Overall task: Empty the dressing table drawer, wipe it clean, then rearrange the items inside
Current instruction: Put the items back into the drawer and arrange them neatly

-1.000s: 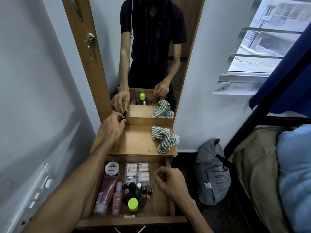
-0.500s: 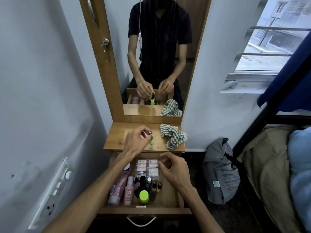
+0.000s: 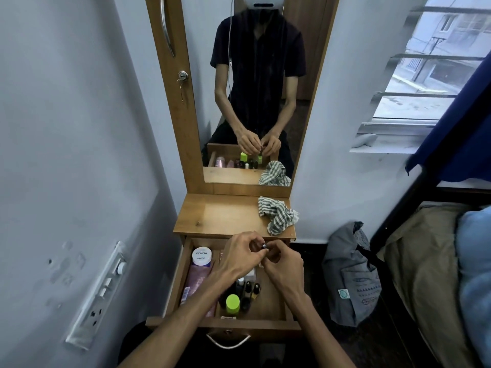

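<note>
The wooden drawer (image 3: 225, 324) of the dressing table stands pulled out. In it lie a white-lidded jar (image 3: 202, 256), a pink tube (image 3: 196, 284), a green-capped bottle (image 3: 232, 303) and several small dark bottles (image 3: 249, 288). My left hand (image 3: 243, 257) and my right hand (image 3: 285, 265) meet above the drawer's back part. Both pinch a small bottle with a dark cap (image 3: 263, 245); the mirror shows its body as green. A green-and-white striped cloth (image 3: 279, 215) lies crumpled at the right of the tabletop (image 3: 220, 213).
A tall mirror (image 3: 255, 88) rises behind the tabletop. A switchboard (image 3: 105, 288) sits on the left wall. A grey bag (image 3: 350, 274) leans on the floor to the right, beside a bed (image 3: 430, 261). A window is at the upper right.
My left hand has carried the small bottle from the tabletop's back left down over the drawer. My right hand has risen to meet it and taken hold too.
</note>
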The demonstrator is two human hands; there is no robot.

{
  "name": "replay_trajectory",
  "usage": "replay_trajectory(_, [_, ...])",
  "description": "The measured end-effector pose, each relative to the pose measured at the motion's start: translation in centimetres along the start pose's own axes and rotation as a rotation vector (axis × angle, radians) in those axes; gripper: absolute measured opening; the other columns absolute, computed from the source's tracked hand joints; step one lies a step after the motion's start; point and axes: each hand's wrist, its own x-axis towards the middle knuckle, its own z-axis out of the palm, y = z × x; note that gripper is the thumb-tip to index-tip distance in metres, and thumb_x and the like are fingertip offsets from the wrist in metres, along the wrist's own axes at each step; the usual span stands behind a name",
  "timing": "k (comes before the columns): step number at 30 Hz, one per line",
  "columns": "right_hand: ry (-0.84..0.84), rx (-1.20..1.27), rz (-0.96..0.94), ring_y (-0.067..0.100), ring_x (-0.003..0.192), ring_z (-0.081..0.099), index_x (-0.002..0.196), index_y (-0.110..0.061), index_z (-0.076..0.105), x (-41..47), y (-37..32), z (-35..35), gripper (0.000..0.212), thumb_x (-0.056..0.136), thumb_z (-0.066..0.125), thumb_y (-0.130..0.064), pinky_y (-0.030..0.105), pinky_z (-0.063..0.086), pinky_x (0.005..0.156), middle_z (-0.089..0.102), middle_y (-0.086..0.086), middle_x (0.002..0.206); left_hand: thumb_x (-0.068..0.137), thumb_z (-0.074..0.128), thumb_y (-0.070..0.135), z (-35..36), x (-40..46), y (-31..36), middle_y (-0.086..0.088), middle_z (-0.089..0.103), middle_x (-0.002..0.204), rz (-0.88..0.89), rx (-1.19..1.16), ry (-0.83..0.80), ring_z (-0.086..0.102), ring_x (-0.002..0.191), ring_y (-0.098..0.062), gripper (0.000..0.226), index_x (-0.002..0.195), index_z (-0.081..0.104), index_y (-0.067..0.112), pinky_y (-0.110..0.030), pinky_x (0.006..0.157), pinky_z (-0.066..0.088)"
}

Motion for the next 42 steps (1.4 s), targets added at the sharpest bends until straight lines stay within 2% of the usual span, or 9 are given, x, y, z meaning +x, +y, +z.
replay_trajectory(4, [-0.052, -0.038, 0.009, 0.004, 0.072, 0.068, 0.093, -0.023, 0.078, 0.3, 0.9, 0.4, 0.013, 0.080, 0.074, -0.020, 0.032, 0.059, 0.066, 0.075, -0.009, 0.078, 0.073, 0.078, 0.036, 1.0, -0.3, -0.1, 0.015, 0.070, 0.072, -0.043, 0.009, -0.029, 0.063, 0.067, 0.002, 0.013, 0.082, 0.073, 0.027, -0.019, 0.060, 0.050])
replay_trajectory(11, [-0.157, -0.247, 0.074, 0.020, 0.075, 0.069, 0.084, -0.020, 0.075, 1.5, 1.9, 1.6, 0.022, 0.082, 0.070, -0.041, 0.025, 0.041, 0.057, 0.073, -0.001, 0.076, 0.078, 0.073, 0.037, 0.9, -0.8, -1.4, 0.015, 0.072, 0.076, -0.127, -0.017, -0.023, 0.065, 0.072, 0.003, 0.015, 0.089, 0.076, 0.026, -0.022, 0.067, 0.053])
replay_trajectory(14, [-0.209, -0.315, 0.111, 0.027, 0.072, 0.066, 0.072, -0.014, 0.068, 1.6, 1.9, 2.5, 0.023, 0.080, 0.067, -0.036, 0.028, 0.043, 0.057, 0.069, 0.002, 0.073, 0.080, 0.073, 0.030, -0.2, -1.1, -2.8, 0.015, 0.073, 0.078, -0.155, -0.012, 0.011, 0.065, 0.073, 0.001, 0.010, 0.088, 0.076, 0.026, -0.024, 0.069, 0.054])
replay_trajectory(17, [-0.261, -0.313, 0.165, 0.027, 0.066, 0.056, 0.058, -0.015, 0.049, 1.5, 1.9, 3.1, 0.029, 0.078, 0.064, -0.030, 0.029, 0.042, 0.058, 0.059, 0.001, 0.066, 0.083, 0.074, 0.024, -1.7, -1.4, -4.1, 0.017, 0.072, 0.079, -0.188, 0.000, 0.025, 0.065, 0.074, 0.002, 0.007, 0.089, 0.076, 0.027, -0.026, 0.069, 0.056])
replay_trajectory(20, [-0.272, -0.301, 0.174, 0.026, 0.065, 0.052, 0.056, -0.017, 0.042, 1.4, 2.0, 3.3, 0.036, 0.079, 0.064, -0.034, 0.030, 0.041, 0.060, 0.055, 0.000, 0.064, 0.082, 0.074, 0.022, -3.2, -1.9, -5.3, 0.021, 0.071, 0.077, -0.216, 0.016, 0.072, 0.065, 0.072, 0.004, 0.009, 0.086, 0.075, 0.030, -0.023, 0.068, 0.055])
replay_trajectory(25, [-0.298, -0.303, 0.188, 0.029, 0.073, 0.063, 0.067, -0.013, 0.053, 1.3, 2.0, 3.4, 0.039, 0.082, 0.070, -0.045, 0.031, 0.046, 0.062, 0.065, 0.005, 0.076, 0.084, 0.073, 0.023, -5.3, -3.1, -7.3, 0.021, 0.071, 0.081, -0.260, 0.058, 0.095, 0.064, 0.071, 0.004, 0.012, 0.084, 0.073, 0.035, -0.016, 0.063, 0.050])
replay_trajectory(31, [-0.309, -0.325, 0.196, 0.027, 0.072, 0.062, 0.072, -0.010, 0.054, 0.7, 1.7, 3.1, 0.039, 0.083, 0.073, -0.042, 0.032, 0.047, 0.062, 0.063, 0.007, 0.078, 0.082, 0.073, 0.017, -6.4, -5.3, -9.3, 0.017, 0.073, 0.088, -0.332, 0.035, 0.162, 0.065, 0.078, -0.001, 0.015, 0.084, 0.075, 0.032, -0.029, 0.075, 0.056])
replay_trajectory(36, [-0.321, -0.357, 0.195, 0.033, 0.085, 0.070, 0.084, -0.002, 0.072, 0.3, 1.5, 2.7, 0.030, 0.082, 0.071, -0.032, 0.034, 0.053, 0.069, 0.073, 0.013, 0.087, 0.082, 0.071, 0.015, -7.5, -7.7, -10.7, 0.017, 0.072, 0.088, -0.405, 0.018, 0.217, 0.067, 0.082, -0.004, 0.018, 0.081, 0.074, 0.033, -0.030, 0.076, 0.056])
replay_trajectory(42, [-0.279, -0.356, 0.168, 0.026, 0.089, 0.072, 0.090, -0.013, 0.080, -0.6, 1.3, 0.9, 0.019, 0.080, 0.071, -0.027, 0.034, 0.060, 0.078, 0.077, 0.004, 0.090, 0.080, 0.071, 0.017, -8.9, -10.1, -12.3, 0.016, 0.072, 0.087, -0.425, 0.023, 0.233, 0.065, 0.080, -0.001, 0.017, 0.077, 0.072, 0.034, -0.024, 0.069, 0.048])
